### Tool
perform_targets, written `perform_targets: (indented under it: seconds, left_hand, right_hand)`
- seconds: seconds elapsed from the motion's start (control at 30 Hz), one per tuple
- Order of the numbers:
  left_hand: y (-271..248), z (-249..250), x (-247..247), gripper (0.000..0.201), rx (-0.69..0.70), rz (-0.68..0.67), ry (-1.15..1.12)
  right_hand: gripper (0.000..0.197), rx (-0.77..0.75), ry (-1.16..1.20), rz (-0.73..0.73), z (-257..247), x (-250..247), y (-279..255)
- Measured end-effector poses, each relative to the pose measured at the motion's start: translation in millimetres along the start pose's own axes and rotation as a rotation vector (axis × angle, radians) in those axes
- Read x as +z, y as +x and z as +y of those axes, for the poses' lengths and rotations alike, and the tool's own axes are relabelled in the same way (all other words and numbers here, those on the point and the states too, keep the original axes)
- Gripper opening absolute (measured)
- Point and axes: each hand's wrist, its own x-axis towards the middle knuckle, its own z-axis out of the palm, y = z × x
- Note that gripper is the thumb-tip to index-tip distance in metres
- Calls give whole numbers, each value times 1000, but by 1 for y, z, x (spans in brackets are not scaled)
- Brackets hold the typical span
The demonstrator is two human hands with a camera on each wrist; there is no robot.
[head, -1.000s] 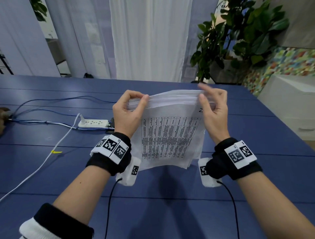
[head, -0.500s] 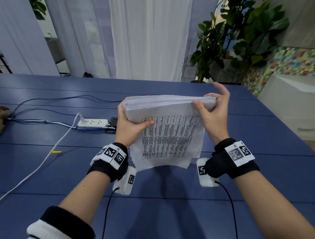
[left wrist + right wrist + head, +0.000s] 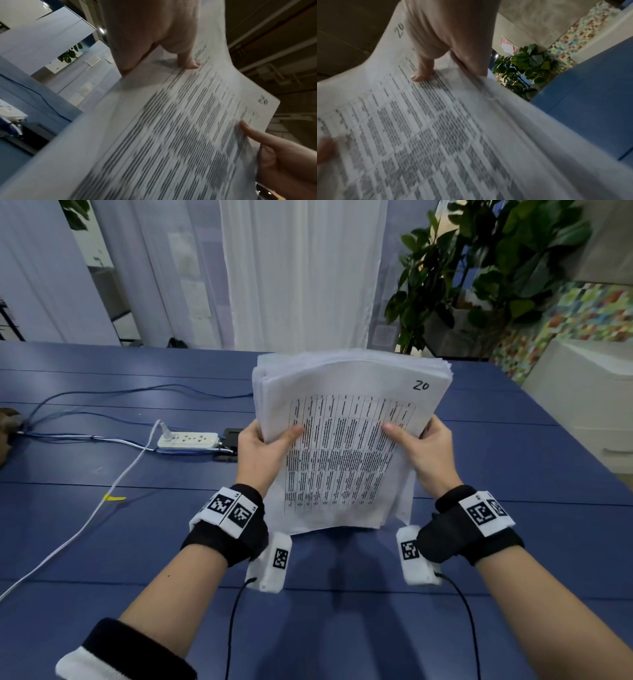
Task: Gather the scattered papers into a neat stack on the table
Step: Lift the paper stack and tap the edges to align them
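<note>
Nearest the camera, the two forearms are reaching forward over the blue desk point(image 3: 102, 542), each wearing a black wrist strap with printed markers. Just beyond them, the left hand point(image 3: 262, 455) is gripping the left edge of the stack of papers point(image 3: 346, 446), its thumb lying across the printed front sheet; the fingers behind the pages are hidden. The right hand point(image 3: 424, 455) is gripping the right edge the same way, thumb on the front. The wrist views are showing each thumb pressing the printed table, though both are blurred.

The stack is standing on end between the hands, long axis running up and away from the desk, top leaning slightly away from the person, with "20" handwritten near its upper right corner. Its lower edge is hanging just above the desk or perhaps touching it; I cannot tell which. The sheets along the top edge are fanning unevenly, so the pile is not yet squared.

The coming move is probably turning on that lower edge pointing straight down at the desk: tapping it would align the sheets before laying the stack flat. Both hands are equally near.

Farther off, a white power strip point(image 3: 187, 440) and blue cables point(image 3: 102, 392) are lying to the left, with a potted plant point(image 3: 479, 268) beyond the desk.
</note>
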Motion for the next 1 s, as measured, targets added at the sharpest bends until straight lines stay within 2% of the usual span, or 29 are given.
perform_targets:
  seconds: [0.13, 0.3, 0.5, 0.67, 0.77, 0.87, 1.0]
  left_hand:
    - [-6, -9, -4, 28, -35, -18, -4]
    - [-13, -23, -8, 33, -43, 27, -18]
    - [-3, -16, 2, 23, -9, 45, -52]
    - [3, -19, 1, 19, -18, 45, -57]
    - [3, -18, 0, 17, -22, 45, -50]
    - [4, -17, 1, 16, -27, 47, -47]
    - [6, -17, -2, 16, -42, 75, -47]
  right_hand:
    - [34, 49, -104, -120, 16, -11, -6]
    - [20, 119, -77, -154, 35, -11, -12]
    - [7, 90, -15, -10, 42, -20, -2]
    - [20, 19, -90, 116, 45, -27, 4]
    - [20, 61, 0, 156, 50, -26, 6]
    - [12, 86, 140, 154, 45, -19, 6]
    - [44, 64, 197, 81, 32, -15, 13]
